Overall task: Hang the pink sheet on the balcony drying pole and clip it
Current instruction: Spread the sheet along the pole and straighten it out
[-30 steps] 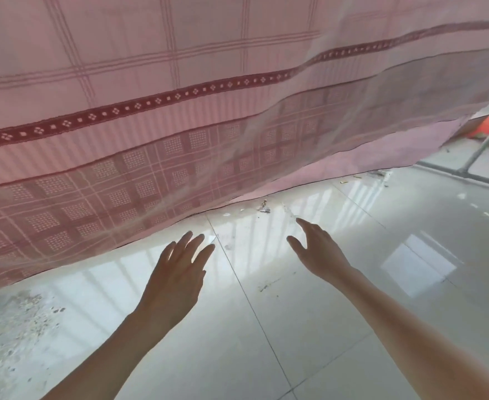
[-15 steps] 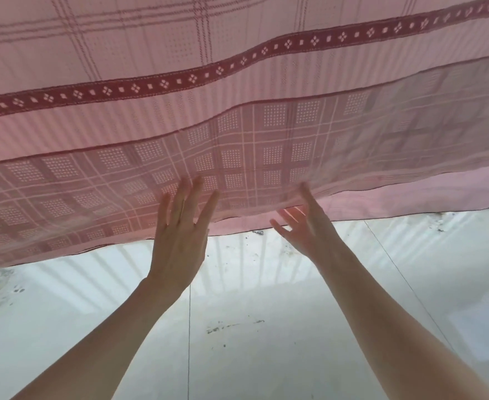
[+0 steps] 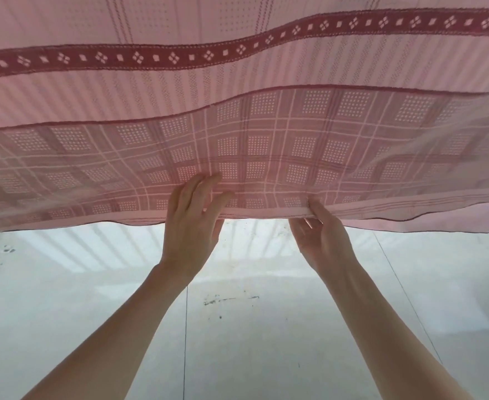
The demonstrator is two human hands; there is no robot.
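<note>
Both hands up at the sheet's bottom hem

Left hand (image 3: 193, 217) lies flat, fingers straight against the cloth; right hand (image 3: 321, 235) pinches the hem beside it. The pink sheet (image 3: 266, 145) hangs above and beyond both grips, its long axis running left-right; pole and clips are out of sight.

You have the sheet (image 3: 266, 134) hanging across the whole upper part of your view, its bottom edge running from the left side to the right. Below and behind that edge lies the tiled floor (image 3: 266, 342). Your left hand (image 3: 191, 223) is at the sheet's bottom edge, just left of centre, fingers laid on the near face. Your right hand (image 3: 321, 235) is at the same edge, right of centre, near the left one but apart from it.
</note>
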